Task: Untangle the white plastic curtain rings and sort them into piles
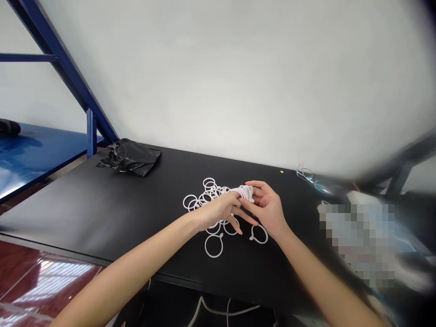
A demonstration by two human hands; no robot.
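A bunch of white rings (245,193) is gathered around the upper fingers of my left hand (223,211), while its lower fingers stretch out below. From the right side, my right hand (269,206) closes on the same bunch with thumb and fingers. Behind and under my left hand lies a loose pile of matching thin white rings (190,196), partly hidden by the wrist. Each ring seems to have a small knob. One single ring (252,237) rests below my right hand, and another ring (221,236) lies nearer the table's front edge.
The black table (163,209) stands against a pale wall. A crumpled black plastic bag (134,156) lies at its back left. Toward the right are eyeglasses (304,174) and blurred packages (361,240). Blue metal framing (68,68) rises on the left. Cables (228,313) hang below the front edge.
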